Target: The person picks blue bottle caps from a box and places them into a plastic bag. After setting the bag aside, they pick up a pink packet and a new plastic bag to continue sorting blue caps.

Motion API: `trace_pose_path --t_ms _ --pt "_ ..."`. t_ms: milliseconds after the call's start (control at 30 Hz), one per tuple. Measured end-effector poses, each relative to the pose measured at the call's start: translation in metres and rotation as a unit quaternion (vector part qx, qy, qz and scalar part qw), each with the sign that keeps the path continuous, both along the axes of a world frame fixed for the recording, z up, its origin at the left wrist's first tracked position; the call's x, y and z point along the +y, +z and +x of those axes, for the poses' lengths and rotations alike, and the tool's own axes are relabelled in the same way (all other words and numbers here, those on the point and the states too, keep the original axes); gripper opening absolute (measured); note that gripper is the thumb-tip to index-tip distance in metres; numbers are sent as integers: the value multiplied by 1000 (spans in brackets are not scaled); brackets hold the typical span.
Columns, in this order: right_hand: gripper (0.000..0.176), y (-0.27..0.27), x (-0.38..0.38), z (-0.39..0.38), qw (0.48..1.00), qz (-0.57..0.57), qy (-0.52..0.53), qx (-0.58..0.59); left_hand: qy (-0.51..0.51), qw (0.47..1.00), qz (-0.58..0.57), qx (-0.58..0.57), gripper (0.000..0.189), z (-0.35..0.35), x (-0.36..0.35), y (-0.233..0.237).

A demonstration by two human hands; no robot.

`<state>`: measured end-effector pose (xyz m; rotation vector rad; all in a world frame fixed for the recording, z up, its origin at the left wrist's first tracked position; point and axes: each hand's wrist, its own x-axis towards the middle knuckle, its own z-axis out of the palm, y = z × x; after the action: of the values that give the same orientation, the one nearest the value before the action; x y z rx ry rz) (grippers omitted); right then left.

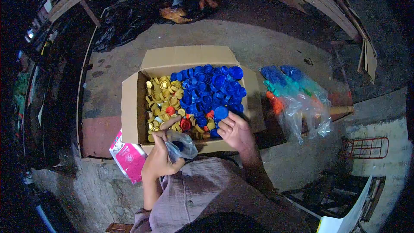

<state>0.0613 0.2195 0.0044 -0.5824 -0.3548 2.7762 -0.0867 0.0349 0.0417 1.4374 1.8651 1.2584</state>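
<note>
An open cardboard box (pixel 130 108) in front of me holds yellow bottle caps (pixel 164 84) on its left side and blue bottle caps (pixel 207 88) on its right. A few red caps (pixel 185 124) lie among them near the front. My left hand (pixel 161 157) grips a clear plastic bag (pixel 189 146) at the box's front edge, with something dark inside the bag. Between the thumb and fingers of my right hand (pixel 237 133) is a blue bottle cap (pixel 221 112), held over the front right of the box.
Right of the box lie clear plastic bags (pixel 297 99) with blue, green and orange caps. A pink packet (pixel 130 159) sits at the front left. Black plastic sheeting (pixel 123 26) lies at the back, and a red wire rack (pixel 366 148) is at the far right.
</note>
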Motion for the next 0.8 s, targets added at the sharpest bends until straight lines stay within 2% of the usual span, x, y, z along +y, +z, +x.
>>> trace_pose_path --t_ms 33,100,167,233,367,400,433,467,500,567,633,667,700,733,767,800 --pt "23 3 -2 -1 1000 -16 -10 24 -1 1000 -1 0 67 -1 -1 0" --pt "24 7 -5 -1 1000 -9 -13 20 -26 996 18 81 71 -4 -1 -1" --pt "25 13 -9 -2 1000 -1 -15 14 -28 997 12 66 71 -4 0 3" --pt "33 21 -13 -5 998 9 -44 -51 -31 998 7 51 71 -3 0 6" --pt "27 17 -29 -5 997 39 -63 -33 -18 998 12 56 65 -1 -1 5" --pt "18 26 -42 -9 920 381 -51 -77 -15 997 14 73 63 0 -1 5" --pt "11 30 -53 -14 728 676 -33 -111 -15 997 14 72 63 0 -1 4" --pt "8 28 -61 -18 651 750 -7 -116 -20 998 13 52 66 1 -1 3" --pt "14 26 -68 -21 566 815 18 -121 -26 999 12 32 68 2 -1 2" --pt "12 20 -70 -23 581 808 36 -88 -28 999 1 41 76 1 -1 -1" --pt "11 26 -67 -23 542 835 78 -52 -27 998 -11 51 83 0 -6 -6" --pt "12 31 -66 -22 520 847 100 -49 -14 998 -25 54 80 2 -12 -12" --pt "12 33 -65 -22 520 847 101 -49 -1 998 -40 57 78 2 -15 -15" --pt "12 34 -65 -21 491 864 93 -58 -1 998 -39 56 78 3 -13 -14" --pt "12 35 -64 -21 461 881 85 -66 -10 998 -7 59 70 3 -11 -11" --pt "12 33 -61 -22 461 881 86 -66 -18 998 25 62 62 3 -9 -8"
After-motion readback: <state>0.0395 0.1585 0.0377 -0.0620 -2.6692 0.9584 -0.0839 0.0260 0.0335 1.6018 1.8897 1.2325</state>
